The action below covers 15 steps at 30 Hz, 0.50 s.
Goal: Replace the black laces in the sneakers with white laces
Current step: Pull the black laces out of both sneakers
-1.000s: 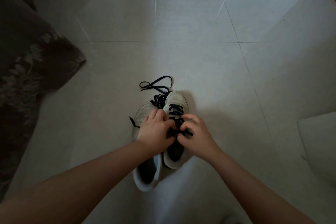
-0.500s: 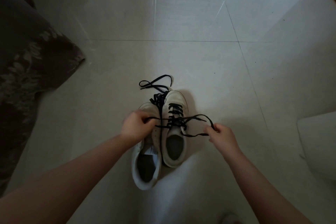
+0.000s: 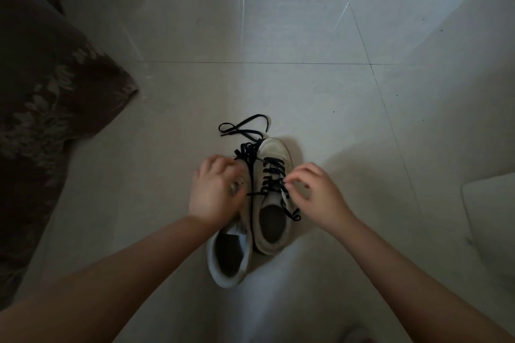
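1. Fingertips (image 3: 288, 181) of the right hand (image 3: 317, 198) pinch the black lace (image 3: 271, 175) at the upper eyelets of the right sneaker (image 3: 274, 203).
2. Left hand (image 3: 216, 192) lies curled over the left sneaker (image 3: 230, 256) — whether it grips a lace, I cannot tell.
3. Beyond both toes a loose lace (image 3: 245, 128) lies on the tiled floor (image 3: 278, 36).
4. Far left — a dark floral fabric (image 3: 41, 106).

Both forearms are bare, no sleeves, and the hands (image 3: 217, 192) ungloved.
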Tool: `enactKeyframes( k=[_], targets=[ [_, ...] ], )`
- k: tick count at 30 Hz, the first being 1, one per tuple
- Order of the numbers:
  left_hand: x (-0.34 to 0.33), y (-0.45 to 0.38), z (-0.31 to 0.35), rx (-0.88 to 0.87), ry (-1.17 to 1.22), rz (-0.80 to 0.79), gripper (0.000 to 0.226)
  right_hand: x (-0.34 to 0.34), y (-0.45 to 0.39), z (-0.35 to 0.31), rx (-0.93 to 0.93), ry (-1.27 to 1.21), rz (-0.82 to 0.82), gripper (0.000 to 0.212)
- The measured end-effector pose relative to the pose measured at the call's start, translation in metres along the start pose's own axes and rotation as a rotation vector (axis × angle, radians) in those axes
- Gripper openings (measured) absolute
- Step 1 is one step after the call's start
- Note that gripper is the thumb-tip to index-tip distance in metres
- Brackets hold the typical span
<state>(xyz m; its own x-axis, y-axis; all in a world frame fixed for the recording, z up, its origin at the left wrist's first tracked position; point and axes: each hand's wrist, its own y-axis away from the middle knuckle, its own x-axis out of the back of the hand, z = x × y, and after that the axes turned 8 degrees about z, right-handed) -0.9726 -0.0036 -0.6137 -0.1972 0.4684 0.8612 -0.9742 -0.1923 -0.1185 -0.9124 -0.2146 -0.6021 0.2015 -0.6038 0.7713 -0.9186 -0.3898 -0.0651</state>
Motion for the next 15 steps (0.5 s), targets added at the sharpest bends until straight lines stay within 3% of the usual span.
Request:
enactKeyframes(
  k=[4,7,10,15],
  targets=[
    [-0.006,0.004,0.015,-0.114,-0.013,-0.155,0.039,-0.009,-0.021,-0.023,0.154,0.07,-0.211,0.014],
    [0.0,0.007,0.016,-0.147,0.029,-0.189,0.044,-0.009,-0.034,-0.029,0.155,0.126,-0.387,0.018],
    [0.006,0.011,0.023,-0.148,0.161,-0.358,0.044,-0.006,-0.044,-0.033,0.133,0.198,-0.504,0.017],
    [0.0,0.01,0.028,0.078,0.056,-0.339,0.021,-0.008,-0.052,-0.038,0.026,0.191,-0.566,0.008]
  ],
)
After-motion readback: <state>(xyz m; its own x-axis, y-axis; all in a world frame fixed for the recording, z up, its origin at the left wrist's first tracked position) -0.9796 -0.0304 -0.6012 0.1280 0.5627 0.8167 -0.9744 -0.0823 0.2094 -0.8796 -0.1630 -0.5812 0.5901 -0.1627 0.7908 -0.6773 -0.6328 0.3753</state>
